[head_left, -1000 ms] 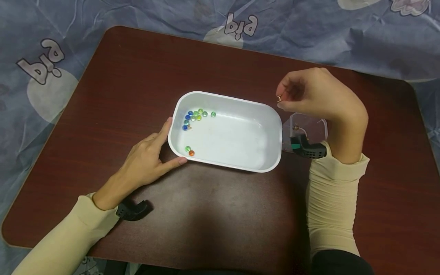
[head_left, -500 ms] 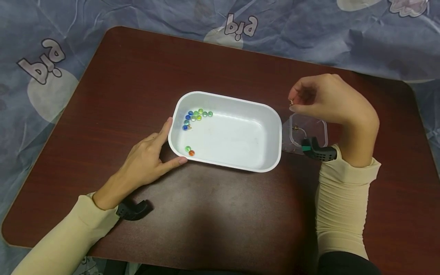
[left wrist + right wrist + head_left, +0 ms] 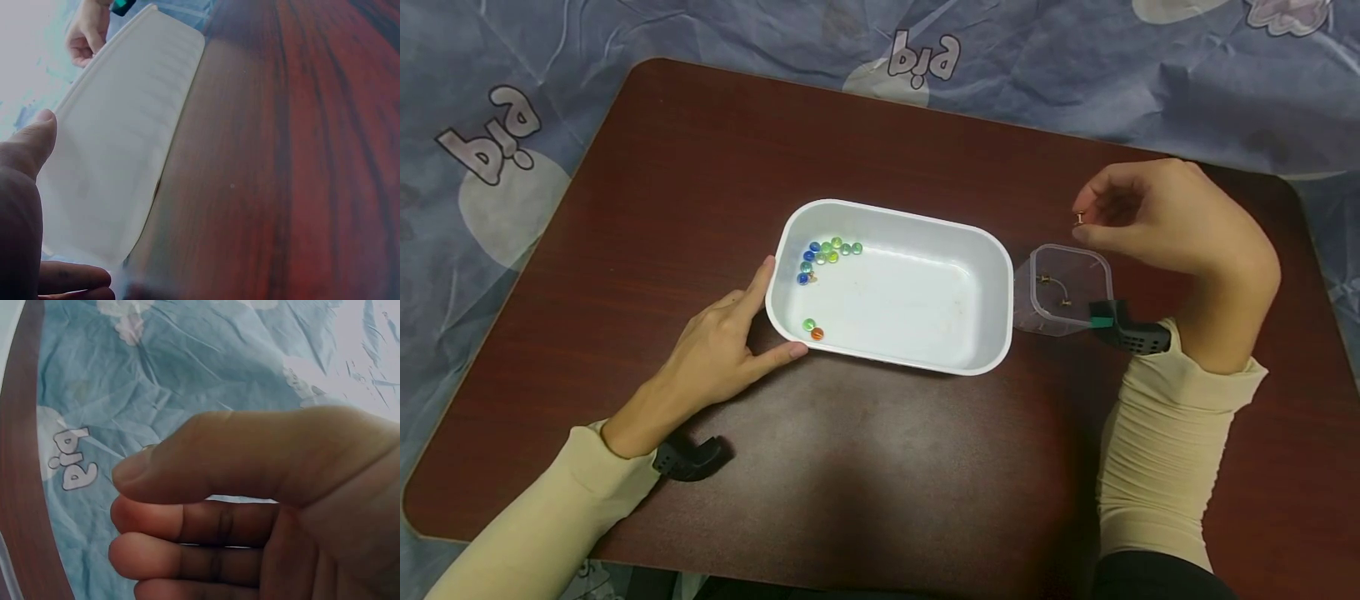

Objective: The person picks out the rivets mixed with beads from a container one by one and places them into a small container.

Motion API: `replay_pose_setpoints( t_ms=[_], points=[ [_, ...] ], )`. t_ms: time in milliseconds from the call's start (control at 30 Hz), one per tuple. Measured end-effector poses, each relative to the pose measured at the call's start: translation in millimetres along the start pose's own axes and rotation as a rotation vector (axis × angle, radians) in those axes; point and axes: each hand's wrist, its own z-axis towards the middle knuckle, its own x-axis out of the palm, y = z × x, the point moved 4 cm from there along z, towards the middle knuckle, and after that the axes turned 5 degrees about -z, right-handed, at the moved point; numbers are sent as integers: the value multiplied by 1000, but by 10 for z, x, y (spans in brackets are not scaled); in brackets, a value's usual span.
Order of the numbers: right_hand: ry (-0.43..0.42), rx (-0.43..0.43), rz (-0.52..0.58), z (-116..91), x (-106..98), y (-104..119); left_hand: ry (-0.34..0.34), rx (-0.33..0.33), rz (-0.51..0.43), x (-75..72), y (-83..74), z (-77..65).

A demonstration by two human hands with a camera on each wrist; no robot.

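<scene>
My right hand (image 3: 1180, 212) pinches a small gold, spool-shaped metal piece (image 3: 1080, 218) between thumb and fingertips, raised behind the clear plastic box (image 3: 1072, 318). In the right wrist view the thumb (image 3: 187, 456) hides most of that piece. Inside the box lie a few similar gold pieces (image 3: 1065, 302). At the left end of the white tray (image 3: 1000, 333), my left hand (image 3: 715, 350) rests with fingers spread, index finger along the end wall and thumb at the front rim. Several glass marbles (image 3: 827, 248) cluster in the tray's back left corner, beside a tiny gold bit (image 3: 812, 278).
An orange marble (image 3: 817, 333) and a green marble (image 3: 808, 324) sit near the tray's front left corner. The box stands against the tray's right end on a dark red-brown table (image 3: 850, 467). A blue patterned cloth (image 3: 760, 42) lies beyond the table's far edge.
My right hand has moved right, from near the tray's right end to beyond the box, still pinching the gold piece. One green marble has rolled slightly left. The left hand has stayed put.
</scene>
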Motion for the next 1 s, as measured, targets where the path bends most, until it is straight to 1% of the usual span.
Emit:
replay_pose_setpoints(
  t_ms=[200, 400, 533, 700, 1000],
  points=[
    [-22, 86, 84, -90, -84, -128, 2, -1, 3, 2, -1, -1],
    [-67, 123, 146, -205, -170, -168, 6, -7, 4, 0, -3, -1],
    [-83, 147, 147, -261, -202, -160, 8, -8, 3, 0, -7, 2],
    [-95, 133, 122, -300, -225, -136, 5, -7, 1, 0, -7, 2],
    [-95, 156, 110, -311, -244, -141, -1, -4, 3, -2, -7, -2]
  ],
)
